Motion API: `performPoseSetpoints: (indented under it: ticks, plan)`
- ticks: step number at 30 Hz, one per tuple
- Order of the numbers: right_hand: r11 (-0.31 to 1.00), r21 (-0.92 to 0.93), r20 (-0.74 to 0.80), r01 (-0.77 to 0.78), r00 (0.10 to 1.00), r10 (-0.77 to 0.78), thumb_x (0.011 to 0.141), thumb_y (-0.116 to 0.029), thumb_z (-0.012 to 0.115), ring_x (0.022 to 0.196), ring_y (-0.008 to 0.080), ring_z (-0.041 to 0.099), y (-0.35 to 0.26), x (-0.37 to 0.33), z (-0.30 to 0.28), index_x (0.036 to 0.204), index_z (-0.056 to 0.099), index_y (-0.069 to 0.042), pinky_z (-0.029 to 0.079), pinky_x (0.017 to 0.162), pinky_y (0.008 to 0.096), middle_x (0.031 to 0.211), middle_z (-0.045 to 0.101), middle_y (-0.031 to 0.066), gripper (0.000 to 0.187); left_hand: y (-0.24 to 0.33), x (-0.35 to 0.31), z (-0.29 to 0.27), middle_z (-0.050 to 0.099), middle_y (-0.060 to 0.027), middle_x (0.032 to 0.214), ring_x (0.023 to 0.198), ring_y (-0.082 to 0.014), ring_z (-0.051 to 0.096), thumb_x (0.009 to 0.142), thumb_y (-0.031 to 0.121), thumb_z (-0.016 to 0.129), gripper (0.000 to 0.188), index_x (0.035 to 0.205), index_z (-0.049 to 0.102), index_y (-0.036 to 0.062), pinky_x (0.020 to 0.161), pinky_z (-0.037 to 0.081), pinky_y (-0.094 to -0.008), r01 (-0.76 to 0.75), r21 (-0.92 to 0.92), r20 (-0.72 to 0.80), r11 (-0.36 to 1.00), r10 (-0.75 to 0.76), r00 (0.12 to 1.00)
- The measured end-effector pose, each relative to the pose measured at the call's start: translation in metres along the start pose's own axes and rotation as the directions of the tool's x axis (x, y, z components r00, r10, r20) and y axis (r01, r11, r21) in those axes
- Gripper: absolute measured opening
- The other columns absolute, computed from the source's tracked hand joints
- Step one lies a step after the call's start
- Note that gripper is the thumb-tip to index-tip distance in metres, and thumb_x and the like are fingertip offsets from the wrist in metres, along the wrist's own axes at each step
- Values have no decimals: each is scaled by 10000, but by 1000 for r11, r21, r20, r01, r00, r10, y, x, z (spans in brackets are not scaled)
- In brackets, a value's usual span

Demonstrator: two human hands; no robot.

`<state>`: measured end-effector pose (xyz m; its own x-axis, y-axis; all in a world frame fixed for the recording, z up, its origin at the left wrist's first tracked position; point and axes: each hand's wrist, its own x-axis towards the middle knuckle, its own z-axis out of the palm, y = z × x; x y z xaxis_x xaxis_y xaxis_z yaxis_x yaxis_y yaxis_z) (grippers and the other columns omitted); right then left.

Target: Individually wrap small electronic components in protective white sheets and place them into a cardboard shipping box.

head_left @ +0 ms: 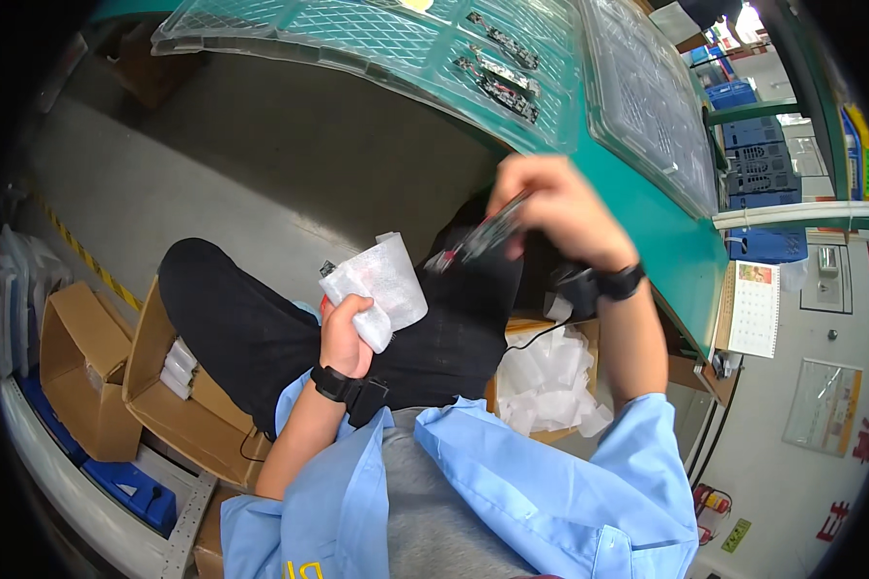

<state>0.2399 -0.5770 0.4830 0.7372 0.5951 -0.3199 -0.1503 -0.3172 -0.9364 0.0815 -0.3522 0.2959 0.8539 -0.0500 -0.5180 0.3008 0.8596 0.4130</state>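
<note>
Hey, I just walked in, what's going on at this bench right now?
A seated person in a light blue coat is working over their lap beside a green workbench. The left hand holds a white foam pouch, its open end up. The right hand holds a small dark circuit board just right of the pouch, not inside it. More boards lie in a clear tray on the bench. A cardboard box of white pouches sits under the right arm.
</note>
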Motion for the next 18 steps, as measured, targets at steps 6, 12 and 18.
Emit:
performPoseSetpoints:
  ticks: [6,12,18]
  plan:
    - [920,-27,-423,392,829,-366,918,-248,578,863,180,623,-43,54,-113,842,587,-54,515,827,366,941,631,64,208,2,2,-7,637,-169,1237,1149,-314,633,806,11,524,505,1307,533,-46,1020,490,-420,61,-12,53,998,-60,997]
    - [950,-314,-608,2,768,-203,872,-370,646,937,165,596,-25,132,-192,896,699,-56,418,883,345,890,647,29,319,-1,2,-14,625,-182,1275,1194,-344,612,822,55,531,528,1337,506,-58,1065,473,-463,21,-15,25,1000,-20,999]
    - [708,-615,-660,-347,718,-221,842,-389,647,930,211,642,-17,149,-178,993,759,-82,420,913,337,886,707,28,361,4,2,-15,632,-170,1259,1174,-327,625,860,59,563,498,1346,500,-33,1047,487,-448,4,-33,33,999,-2,999]
